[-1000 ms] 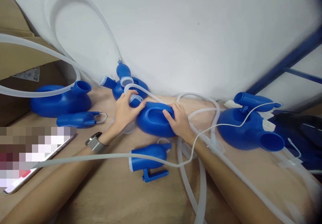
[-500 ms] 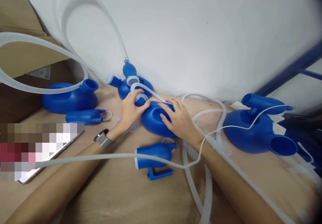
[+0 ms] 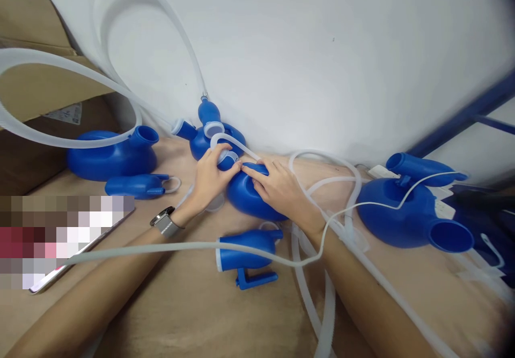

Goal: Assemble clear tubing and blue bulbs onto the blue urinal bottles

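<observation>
In the middle of the table a blue plastic urinal bottle lies on its side, its neck turned to the back left. My left hand is wrapped round the neck, at the white-rimmed cap. Over the bottle's upper side curls my right hand, its fingertips close to my left thumb. A clear hose arches up behind my left fingers. Nearer to me rests a blue funnel-shaped piece with a white rim and a blue handle arm.
Other blue bottles stand at left, at the back and at right. Loose hoses coil on the right. A white cable crosses above my forearms. A phone lies left, before a cardboard box.
My right hand has slid left along the bottle, its fingers drawing together toward my left thumb. My left hand keeps its hold at the neck.
</observation>
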`<action>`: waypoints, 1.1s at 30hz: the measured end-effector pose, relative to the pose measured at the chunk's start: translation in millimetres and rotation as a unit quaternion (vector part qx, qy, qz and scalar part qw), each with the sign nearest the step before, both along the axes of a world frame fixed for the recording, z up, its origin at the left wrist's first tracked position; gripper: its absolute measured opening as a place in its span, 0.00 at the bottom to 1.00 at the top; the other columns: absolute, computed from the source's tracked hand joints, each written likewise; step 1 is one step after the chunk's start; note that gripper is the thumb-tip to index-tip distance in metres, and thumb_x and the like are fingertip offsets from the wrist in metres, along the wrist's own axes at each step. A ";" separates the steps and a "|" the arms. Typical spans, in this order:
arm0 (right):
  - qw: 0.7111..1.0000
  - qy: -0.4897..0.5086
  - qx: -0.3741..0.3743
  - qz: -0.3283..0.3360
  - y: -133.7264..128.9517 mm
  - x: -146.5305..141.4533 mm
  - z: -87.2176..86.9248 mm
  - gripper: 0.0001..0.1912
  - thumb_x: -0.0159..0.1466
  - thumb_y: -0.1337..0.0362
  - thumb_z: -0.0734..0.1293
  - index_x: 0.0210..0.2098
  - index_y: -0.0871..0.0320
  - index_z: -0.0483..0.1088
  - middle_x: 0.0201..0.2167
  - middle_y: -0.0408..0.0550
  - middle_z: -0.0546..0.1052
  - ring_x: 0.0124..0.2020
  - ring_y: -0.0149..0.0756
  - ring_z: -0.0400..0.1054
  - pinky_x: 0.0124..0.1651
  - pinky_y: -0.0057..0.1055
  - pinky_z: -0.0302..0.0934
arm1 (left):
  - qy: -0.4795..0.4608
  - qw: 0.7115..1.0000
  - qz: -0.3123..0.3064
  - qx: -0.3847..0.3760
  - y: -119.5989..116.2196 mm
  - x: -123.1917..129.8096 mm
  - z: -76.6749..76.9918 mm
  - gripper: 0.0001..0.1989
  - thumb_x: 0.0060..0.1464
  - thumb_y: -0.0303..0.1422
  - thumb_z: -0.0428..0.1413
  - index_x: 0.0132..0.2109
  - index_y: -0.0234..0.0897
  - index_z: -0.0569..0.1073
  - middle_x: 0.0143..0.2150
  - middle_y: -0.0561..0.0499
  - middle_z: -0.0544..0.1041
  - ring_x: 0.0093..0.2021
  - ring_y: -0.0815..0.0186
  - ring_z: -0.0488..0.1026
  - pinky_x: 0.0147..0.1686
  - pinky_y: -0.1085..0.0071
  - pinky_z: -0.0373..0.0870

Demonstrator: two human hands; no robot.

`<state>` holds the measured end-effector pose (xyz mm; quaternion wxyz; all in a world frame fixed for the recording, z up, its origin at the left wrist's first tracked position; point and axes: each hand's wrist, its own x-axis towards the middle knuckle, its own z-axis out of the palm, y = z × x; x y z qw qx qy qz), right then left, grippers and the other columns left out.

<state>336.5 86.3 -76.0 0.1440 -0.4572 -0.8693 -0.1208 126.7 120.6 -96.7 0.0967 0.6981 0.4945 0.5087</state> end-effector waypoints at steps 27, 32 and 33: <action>1.000 -0.001 -0.014 -0.012 -2.4 -1.5 1.6 0.28 0.77 0.65 0.59 0.73 0.44 0.66 0.57 0.62 0.75 0.54 0.54 0.71 0.56 0.48 0.69 | 0.051 0.995 -0.058 -0.058 2.3 -10.6 17.3 0.15 0.60 0.39 0.60 0.53 0.43 0.75 0.57 0.47 0.82 0.58 0.52 0.77 0.62 0.54 0.72; 1.000 -0.003 -0.010 -0.011 -3.4 -1.5 2.3 0.28 0.76 0.66 0.60 0.73 0.43 0.67 0.57 0.62 0.75 0.53 0.54 0.71 0.55 0.48 0.69 | 0.086 0.990 -0.088 -0.074 2.4 -19.3 24.6 0.17 0.59 0.41 0.62 0.53 0.42 0.76 0.55 0.47 0.82 0.55 0.51 0.78 0.60 0.55 0.73; 1.000 -0.003 -0.009 -0.013 -3.6 -1.6 2.5 0.28 0.76 0.66 0.59 0.73 0.43 0.67 0.57 0.62 0.75 0.53 0.54 0.71 0.55 0.48 0.69 | 0.092 0.989 -0.087 -0.073 2.0 -20.2 26.2 0.17 0.59 0.42 0.62 0.53 0.43 0.76 0.54 0.47 0.83 0.54 0.51 0.79 0.59 0.56 0.73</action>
